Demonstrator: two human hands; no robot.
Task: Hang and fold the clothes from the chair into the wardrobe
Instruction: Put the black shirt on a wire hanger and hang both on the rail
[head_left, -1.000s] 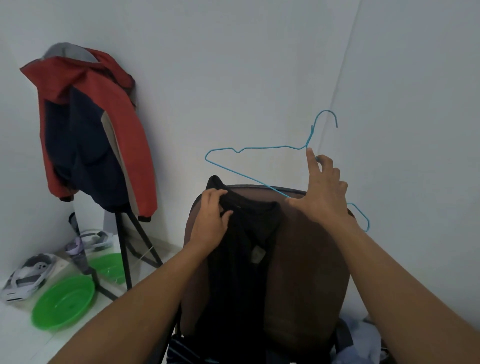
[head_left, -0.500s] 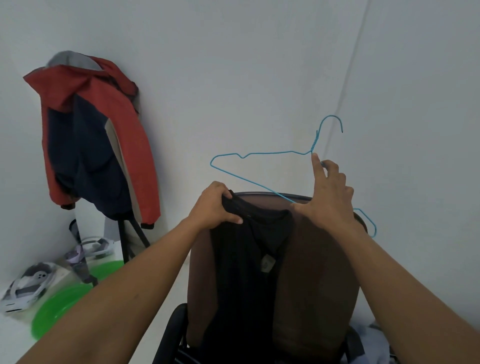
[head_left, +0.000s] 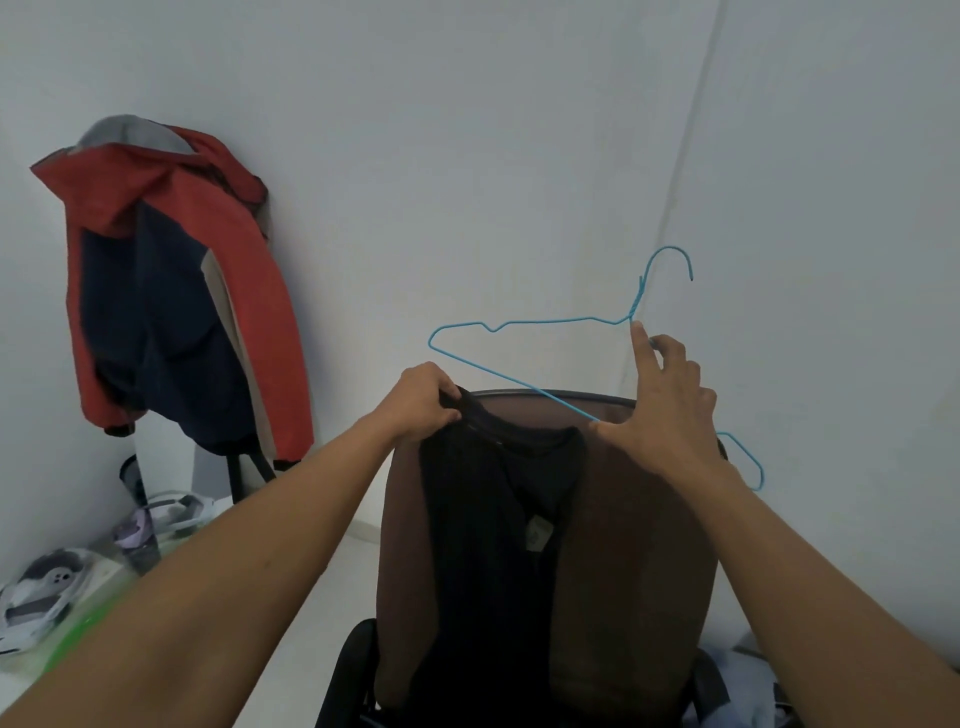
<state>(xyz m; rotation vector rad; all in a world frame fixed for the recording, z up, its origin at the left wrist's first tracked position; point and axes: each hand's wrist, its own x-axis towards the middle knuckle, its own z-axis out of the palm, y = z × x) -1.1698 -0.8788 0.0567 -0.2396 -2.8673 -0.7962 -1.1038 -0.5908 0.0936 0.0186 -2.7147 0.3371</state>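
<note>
From the head camera, the left hand is closed in a fist on the shoulder edge of a black T-shirt beside its neckline, pinching the fabric between thumb and curled fingers. The shirt hangs draped down the front of the brown padded chair back, which stands directly below and between both hands.

The right hand grips a thin light-blue wire hanger: the index finger points up along the neck under the hook, the thumb stretches left across the lower wire, and the other fingers curl around the wire. The hanger is tilted, its left end reaching out above the left hand, its right end showing below and to the right of the right wrist. The hanger is just above the shirt's collar; whether it touches the fabric cannot be told.

Far to the left of the left hand, a red and navy hooded jacket hangs on a dark stand. Below the left forearm lie pale sandals and a blurred green basin. A pale cloth heap sits under the right forearm.
</note>
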